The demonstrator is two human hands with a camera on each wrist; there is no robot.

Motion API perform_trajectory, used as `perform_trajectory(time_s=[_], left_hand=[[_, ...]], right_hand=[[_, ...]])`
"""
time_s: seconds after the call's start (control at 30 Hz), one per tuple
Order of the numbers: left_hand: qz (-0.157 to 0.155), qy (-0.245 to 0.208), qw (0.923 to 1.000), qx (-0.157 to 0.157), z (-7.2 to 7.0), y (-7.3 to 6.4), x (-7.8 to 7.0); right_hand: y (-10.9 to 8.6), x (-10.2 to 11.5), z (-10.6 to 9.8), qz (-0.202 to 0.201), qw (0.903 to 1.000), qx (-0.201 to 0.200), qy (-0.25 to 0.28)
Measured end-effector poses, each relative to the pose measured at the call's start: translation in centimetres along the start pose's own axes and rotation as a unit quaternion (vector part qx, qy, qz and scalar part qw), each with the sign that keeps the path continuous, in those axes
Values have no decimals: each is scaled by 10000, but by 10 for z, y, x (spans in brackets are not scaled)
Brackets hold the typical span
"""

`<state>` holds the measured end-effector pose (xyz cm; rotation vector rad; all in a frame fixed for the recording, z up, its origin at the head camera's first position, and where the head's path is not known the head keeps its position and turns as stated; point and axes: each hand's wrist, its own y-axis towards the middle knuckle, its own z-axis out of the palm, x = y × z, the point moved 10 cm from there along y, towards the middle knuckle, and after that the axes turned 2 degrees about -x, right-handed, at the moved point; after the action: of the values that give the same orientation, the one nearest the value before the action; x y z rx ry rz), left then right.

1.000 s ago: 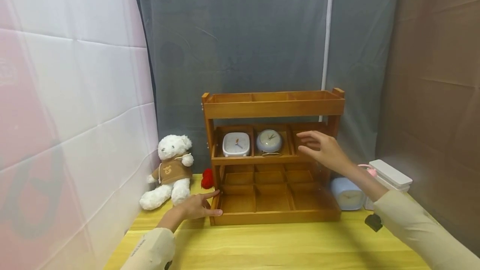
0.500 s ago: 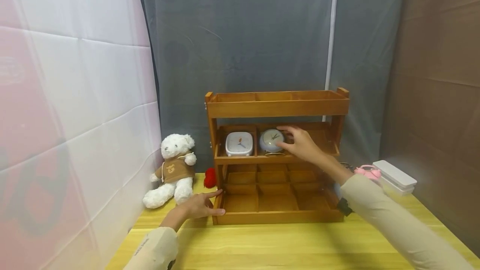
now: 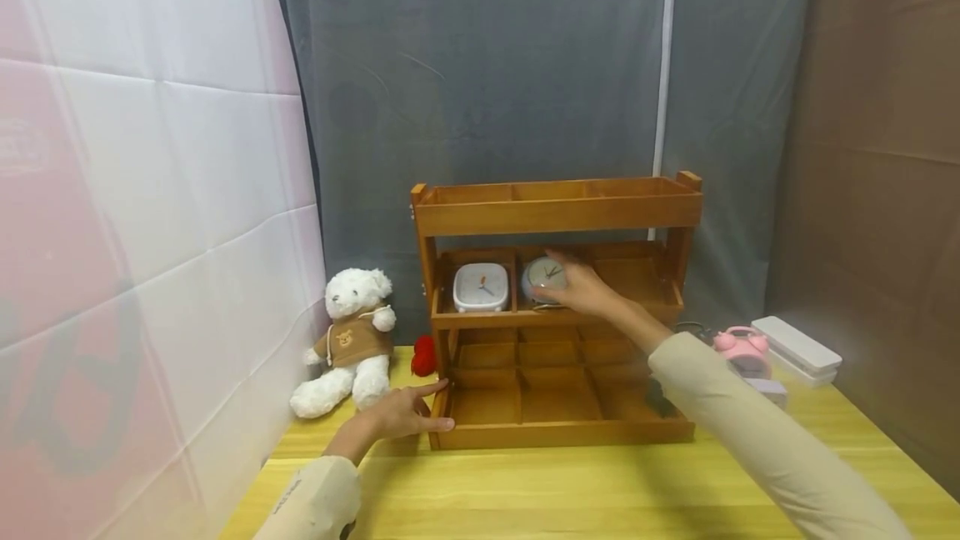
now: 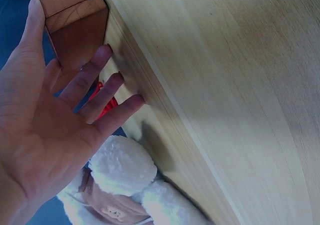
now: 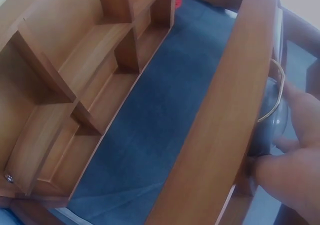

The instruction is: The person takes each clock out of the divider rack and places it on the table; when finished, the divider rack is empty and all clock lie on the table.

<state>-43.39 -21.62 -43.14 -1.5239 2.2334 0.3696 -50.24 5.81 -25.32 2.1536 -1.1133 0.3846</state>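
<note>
A round pale-blue alarm clock (image 3: 537,277) sits in the centre compartment of the wooden rack's (image 3: 558,215) middle tier. My right hand (image 3: 587,288) grips it from the right, thumb low on the front and fingers at the top. In the right wrist view, the clock's gold wire stand (image 5: 280,92) shows beside the tier's front rail. To its left stands a white square alarm clock (image 3: 481,287). My left hand (image 3: 397,413) touches the rack's lower left end with thumb and index finger extended; its fingers look spread in the left wrist view.
A white teddy bear (image 3: 352,344) in a brown hoodie sits left of the rack, near a red item (image 3: 423,357). On the right are a pink twin-bell alarm clock (image 3: 742,348), a white case (image 3: 797,348) and a partly hidden pale lilac item (image 3: 771,392). Fabric walls enclose the table (image 3: 525,494).
My right hand has moved left from the right compartment to the round clock and now grips it. The left hand stays at the rack's end. The view has shifted slightly.
</note>
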Motion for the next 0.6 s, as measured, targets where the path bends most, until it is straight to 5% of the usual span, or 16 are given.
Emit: perform_trajectory(time_s=[0.23, 0.6], left_hand=[[10, 12, 10000, -10, 5, 3, 5], [110, 23, 9999, -94, 3, 4, 8]], right_hand=[[-2, -2, -4, -69, 9994, -333, 104], [-25, 23, -43, -901, 9765, -1957, 31]])
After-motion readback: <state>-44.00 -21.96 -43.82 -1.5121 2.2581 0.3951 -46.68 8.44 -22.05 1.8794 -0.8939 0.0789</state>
